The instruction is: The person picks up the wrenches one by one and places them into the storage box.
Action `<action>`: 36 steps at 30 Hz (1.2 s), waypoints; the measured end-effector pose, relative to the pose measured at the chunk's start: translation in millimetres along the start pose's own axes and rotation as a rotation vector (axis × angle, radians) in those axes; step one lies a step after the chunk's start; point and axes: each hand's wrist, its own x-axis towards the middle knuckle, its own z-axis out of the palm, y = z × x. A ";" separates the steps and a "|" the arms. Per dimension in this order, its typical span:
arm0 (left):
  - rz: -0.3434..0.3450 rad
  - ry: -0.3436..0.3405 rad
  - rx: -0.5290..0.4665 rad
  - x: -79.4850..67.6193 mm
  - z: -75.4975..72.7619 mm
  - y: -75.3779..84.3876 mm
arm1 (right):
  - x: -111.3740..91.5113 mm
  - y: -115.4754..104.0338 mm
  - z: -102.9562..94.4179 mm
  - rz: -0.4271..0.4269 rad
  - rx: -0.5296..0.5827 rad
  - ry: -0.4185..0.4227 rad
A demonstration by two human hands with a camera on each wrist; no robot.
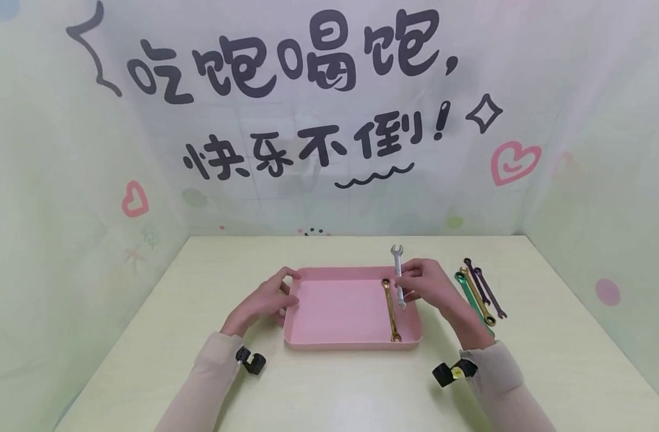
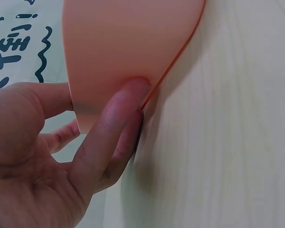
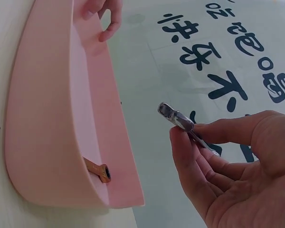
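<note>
My right hand pinches a silver wrench between thumb and fingers, above the right end of the pink tray. The open-ended head of that wrench points to the back wall. In the right wrist view the silver wrench appears nearly end-on, apart from the tray. Inside the tray, near its right wall, lies a gold wrench. My left hand grips the tray at its left end; the left wrist view has its fingers against the outer wall and others at the rim.
Several wrenches lie bunched on the table right of the tray: a green one, a gold one and dark purple ones. A printed curtain stands behind the table. Small black cameras are strapped to both wrists.
</note>
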 end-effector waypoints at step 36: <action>-0.002 -0.004 0.008 0.0 -1.0 -1.1 | 5.7 28.8 64.0 0.019 -0.278 0.050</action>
